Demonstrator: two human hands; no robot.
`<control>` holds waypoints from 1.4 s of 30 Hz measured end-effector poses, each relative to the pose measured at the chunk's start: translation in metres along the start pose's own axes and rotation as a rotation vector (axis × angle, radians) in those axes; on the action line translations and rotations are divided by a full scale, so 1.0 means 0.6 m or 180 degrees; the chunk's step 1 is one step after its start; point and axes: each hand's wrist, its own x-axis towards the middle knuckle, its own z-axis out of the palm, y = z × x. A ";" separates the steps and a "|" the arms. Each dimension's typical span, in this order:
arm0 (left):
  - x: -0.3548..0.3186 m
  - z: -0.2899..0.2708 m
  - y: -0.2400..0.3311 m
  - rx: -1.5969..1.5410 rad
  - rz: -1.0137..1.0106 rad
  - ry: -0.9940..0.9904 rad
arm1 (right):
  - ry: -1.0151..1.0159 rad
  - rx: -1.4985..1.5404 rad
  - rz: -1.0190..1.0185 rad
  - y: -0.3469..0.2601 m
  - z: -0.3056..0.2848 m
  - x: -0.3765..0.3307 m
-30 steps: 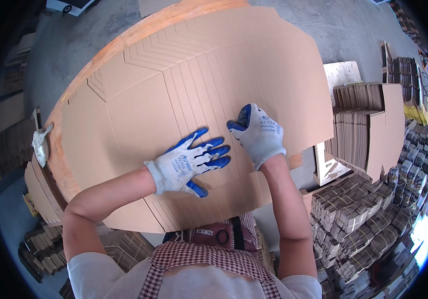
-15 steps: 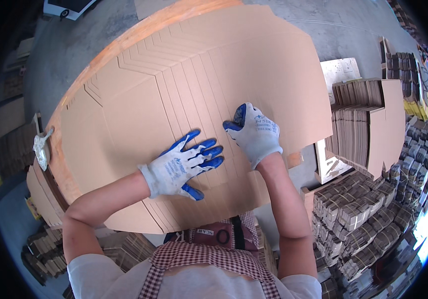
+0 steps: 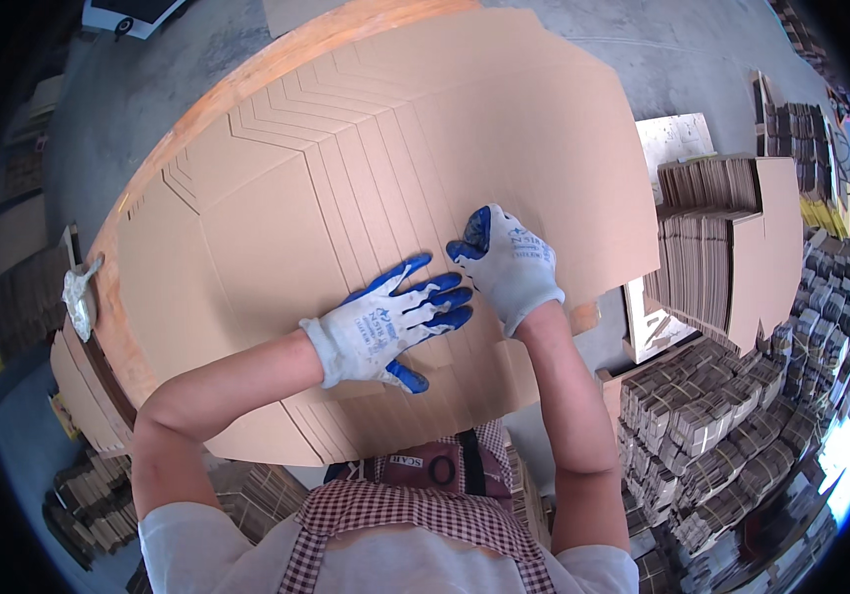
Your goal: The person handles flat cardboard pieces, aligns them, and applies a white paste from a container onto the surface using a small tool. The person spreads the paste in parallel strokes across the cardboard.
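Several flat brown cardboard sheets (image 3: 534, 109) lie overlapped like a fan, their edges stepped and their creases showing as lines. My left hand (image 3: 390, 327), in a white work glove with blue-coated fingers, lies flat on the stepped edges with the fingers spread. Just right of it, my right hand (image 3: 506, 259) in a matching glove rests on the cardboard with curled fingers. Its thumb and forefinger are bent close together. Whatever it may hold is hidden by the glove.
Under the sheets, a wooden tabletop (image 3: 237, 84) shows along the far left edge. A crumpled plastic bag (image 3: 79, 297) hangs at left. To the right stand stacked cardboard pieces (image 3: 692, 257) and tied bundles of cardboard (image 3: 712, 416). A white machine (image 3: 133, 15) stands at the far left.
My left hand has slid right over the cardboard, closer to my right hand. The right hand has barely moved and stays curled.
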 end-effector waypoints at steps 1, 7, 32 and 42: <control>-0.001 0.001 0.000 -0.0029 0.0000 0.0023 | -0.0009 0.0018 0.0005 0.000 0.000 0.000; -0.002 0.017 -0.010 -0.0004 0.0126 0.0235 | -0.0398 -0.0058 -0.0024 -0.010 -0.021 -0.001; -0.039 0.034 0.014 -0.0204 -0.0135 0.0450 | -0.0213 -0.0474 0.0032 -0.048 -0.016 -0.033; -0.043 0.037 0.009 -0.0223 -0.0056 0.0442 | -0.0094 -0.0381 0.0002 -0.033 -0.009 -0.027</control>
